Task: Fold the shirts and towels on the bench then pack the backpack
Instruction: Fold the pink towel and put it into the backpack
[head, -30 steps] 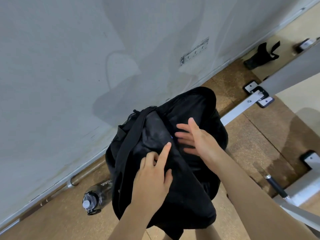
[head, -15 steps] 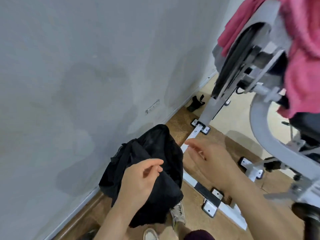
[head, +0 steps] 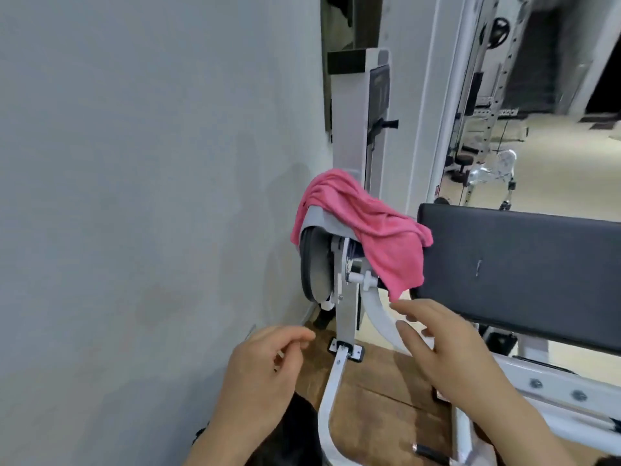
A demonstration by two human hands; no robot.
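Note:
A pink towel [head: 369,227] lies crumpled over the top of a white gym machine, one corner hanging down beside the black bench pad [head: 524,274]. My right hand [head: 447,351] is raised just below that hanging corner, fingers straight and spread, holding nothing. My left hand [head: 265,368] hovers lower left near the wall with fingers loosely curled and nothing in it. Only a dark sliver of the black backpack [head: 299,428] shows at the bottom, behind my left forearm.
A grey wall [head: 151,196] fills the left side. The white machine frame [head: 339,334] and its floor bar stand between my hands on the brown floor mat [head: 379,401]. A mirror [head: 537,95] at the right shows more gym equipment.
My view has swung up from the backpack on the floor to the machine and the pink towel. Both hands have left the backpack, and my right hand has risen toward the towel's hanging corner.

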